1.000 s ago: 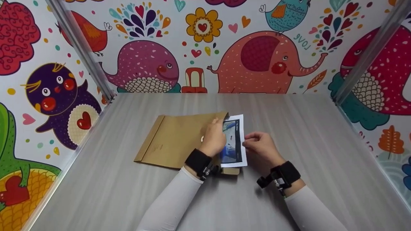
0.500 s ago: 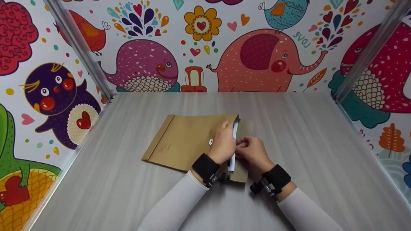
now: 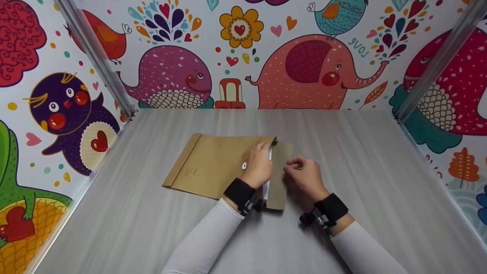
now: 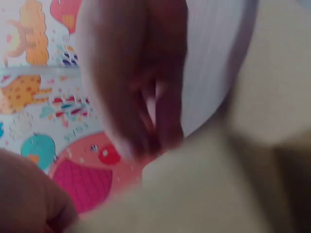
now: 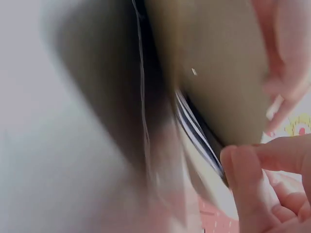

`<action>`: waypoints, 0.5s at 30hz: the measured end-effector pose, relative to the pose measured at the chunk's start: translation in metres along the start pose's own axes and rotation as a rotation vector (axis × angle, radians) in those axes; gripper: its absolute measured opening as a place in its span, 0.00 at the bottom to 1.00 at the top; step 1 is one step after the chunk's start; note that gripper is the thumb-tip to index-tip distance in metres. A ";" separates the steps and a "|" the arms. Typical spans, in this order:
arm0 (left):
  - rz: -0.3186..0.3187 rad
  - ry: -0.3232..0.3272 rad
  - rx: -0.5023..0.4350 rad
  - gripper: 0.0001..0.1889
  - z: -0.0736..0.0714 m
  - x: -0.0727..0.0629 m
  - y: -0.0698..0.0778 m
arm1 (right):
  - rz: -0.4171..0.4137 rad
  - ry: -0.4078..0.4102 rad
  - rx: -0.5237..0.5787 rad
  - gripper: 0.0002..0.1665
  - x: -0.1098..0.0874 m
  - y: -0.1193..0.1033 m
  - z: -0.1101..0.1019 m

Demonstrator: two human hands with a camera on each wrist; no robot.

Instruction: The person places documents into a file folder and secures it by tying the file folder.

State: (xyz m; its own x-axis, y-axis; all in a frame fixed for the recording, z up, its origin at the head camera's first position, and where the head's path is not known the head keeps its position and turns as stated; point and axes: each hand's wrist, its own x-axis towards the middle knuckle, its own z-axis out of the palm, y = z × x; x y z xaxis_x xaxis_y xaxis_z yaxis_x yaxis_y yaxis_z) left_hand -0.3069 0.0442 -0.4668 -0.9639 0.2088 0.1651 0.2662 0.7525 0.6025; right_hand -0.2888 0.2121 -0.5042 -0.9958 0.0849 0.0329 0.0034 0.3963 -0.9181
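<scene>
A brown paper envelope (image 3: pixel 220 163) lies on the table with its mouth towards the right. My left hand (image 3: pixel 258 167) holds it near the mouth, beside a white round button (image 3: pixel 244 166). White edges of paper sheets (image 3: pixel 266 188) show inside the mouth; the right wrist view shows several layered sheets (image 5: pixel 199 133) there. The open flap (image 3: pixel 277 192) extends to the right. My right hand (image 3: pixel 306 177) has its thumb and index finger together at the flap's outer edge, pinching it. In the left wrist view, the right hand (image 4: pixel 141 77) shows its fingertips at this edge.
The grey wood-grain table (image 3: pixel 125 224) stretches around the envelope. Cartoon-printed panels (image 3: pixel 182 72) and metal posts (image 3: pixel 97 64) border it at the back and sides. A small camera on a black strap (image 3: pixel 331 209) sits on each wrist.
The printed sheet that stuck out of the mouth has gone into the envelope, leaving only white edges. My right hand has moved from the sheet to the flap. The envelope shifted right, then slightly back left.
</scene>
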 end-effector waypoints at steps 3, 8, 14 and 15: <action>0.027 -0.002 0.043 0.24 0.002 0.004 -0.012 | 0.015 0.022 -0.030 0.10 0.005 0.004 -0.009; 0.065 -0.118 0.109 0.23 0.002 0.006 -0.023 | 0.035 0.014 -0.058 0.11 0.011 0.006 -0.022; 0.042 -0.242 0.070 0.25 -0.007 0.009 -0.032 | 0.020 -0.014 -0.133 0.15 0.015 0.006 -0.033; 0.040 -0.252 0.072 0.25 -0.009 0.011 -0.034 | 0.020 -0.025 -0.137 0.16 0.015 0.006 -0.035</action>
State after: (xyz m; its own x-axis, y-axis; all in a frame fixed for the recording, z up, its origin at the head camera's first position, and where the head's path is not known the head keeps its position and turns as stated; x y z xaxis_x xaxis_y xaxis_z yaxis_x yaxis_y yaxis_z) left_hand -0.3261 0.0152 -0.4785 -0.9242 0.3816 -0.0175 0.3122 0.7810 0.5410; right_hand -0.3010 0.2475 -0.4955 -0.9974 0.0723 0.0039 0.0341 0.5162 -0.8558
